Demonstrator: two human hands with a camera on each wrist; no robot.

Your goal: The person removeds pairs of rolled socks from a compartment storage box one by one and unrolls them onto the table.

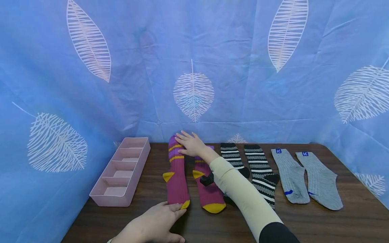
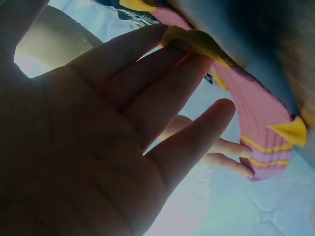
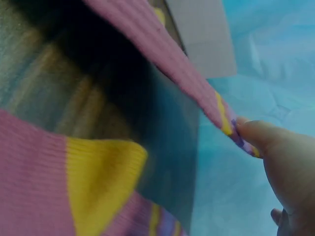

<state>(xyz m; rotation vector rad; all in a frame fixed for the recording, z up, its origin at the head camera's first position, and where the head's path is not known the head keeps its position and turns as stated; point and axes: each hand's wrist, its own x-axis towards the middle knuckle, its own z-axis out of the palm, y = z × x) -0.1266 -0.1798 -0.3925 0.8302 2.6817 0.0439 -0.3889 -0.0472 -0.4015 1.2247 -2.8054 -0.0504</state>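
Observation:
A maroon sock (image 1: 177, 180) with purple and yellow stripes and a yellow heel lies lengthwise on the table. My left hand (image 1: 153, 221) touches its yellow toe (image 2: 194, 42) with straight fingertips, the palm showing in the left wrist view. At the far end, my right hand (image 1: 192, 145) rests on the striped cuff (image 3: 225, 115) with its fingers spread; the thumb lies along the sock's edge in the right wrist view. The matching maroon sock (image 1: 209, 195) lies just to the right, partly hidden under my right forearm.
A pink divided box (image 1: 138, 175) stands on the left of the brown wooden table (image 1: 343, 224). Right of the maroon pair lie black-and-white striped socks (image 1: 256, 160), partly covered by my sleeve, then two grey socks (image 1: 291, 175). A blue leaf-patterned curtain (image 1: 237, 101) hangs behind.

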